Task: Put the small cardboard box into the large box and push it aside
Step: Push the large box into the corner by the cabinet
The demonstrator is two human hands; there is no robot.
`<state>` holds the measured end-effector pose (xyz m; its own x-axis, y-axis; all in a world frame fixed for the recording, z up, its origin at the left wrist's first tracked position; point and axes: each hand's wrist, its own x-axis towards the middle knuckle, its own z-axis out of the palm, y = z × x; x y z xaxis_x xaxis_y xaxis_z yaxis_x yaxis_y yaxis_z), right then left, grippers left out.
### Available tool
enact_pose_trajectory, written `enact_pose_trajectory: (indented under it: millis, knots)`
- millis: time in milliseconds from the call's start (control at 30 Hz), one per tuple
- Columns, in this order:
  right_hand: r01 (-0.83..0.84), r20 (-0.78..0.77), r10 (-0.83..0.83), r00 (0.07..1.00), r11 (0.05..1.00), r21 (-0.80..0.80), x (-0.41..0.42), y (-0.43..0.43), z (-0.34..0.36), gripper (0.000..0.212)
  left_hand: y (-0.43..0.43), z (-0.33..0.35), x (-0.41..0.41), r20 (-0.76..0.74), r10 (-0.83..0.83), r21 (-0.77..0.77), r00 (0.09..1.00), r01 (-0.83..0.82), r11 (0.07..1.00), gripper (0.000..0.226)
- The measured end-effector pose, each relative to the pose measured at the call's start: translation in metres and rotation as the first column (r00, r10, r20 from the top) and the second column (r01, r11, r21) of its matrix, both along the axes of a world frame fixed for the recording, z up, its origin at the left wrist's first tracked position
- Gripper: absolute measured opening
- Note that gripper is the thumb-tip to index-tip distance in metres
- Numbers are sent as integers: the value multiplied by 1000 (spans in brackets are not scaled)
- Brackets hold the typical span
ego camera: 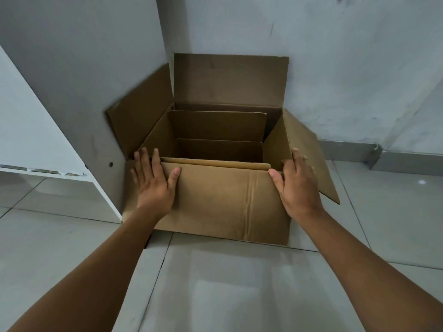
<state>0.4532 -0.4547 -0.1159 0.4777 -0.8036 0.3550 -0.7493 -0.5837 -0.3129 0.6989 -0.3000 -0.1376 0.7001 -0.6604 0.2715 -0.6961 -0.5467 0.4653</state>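
At the far left a white cabinet panel stands close to the large box, whose left flap leans on the wall. A further push could jam that corner or crumple the flap. The left hand lies flat, fingers spread, on the near flap. The small cardboard box already sits open inside, just beyond both hands. The right hand, also spread, presses the right near corner; uneven pressure might skew the box.
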Motion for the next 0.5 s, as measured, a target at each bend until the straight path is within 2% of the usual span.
enact_pose_trajectory:
  millis: [267, 500]
  knots:
    - [-9, -15, 9, 1000, 1000, 11, 0, -4, -1, 46, -3, 4, 2, -13, 1, 73, 1000, 0, 997, 71]
    - [-48, -230, 86, 969, 985, 165, -15, 2, 23, 57, 4, 35, -6, -42, 26, 293, 999, -12, 956, 70]
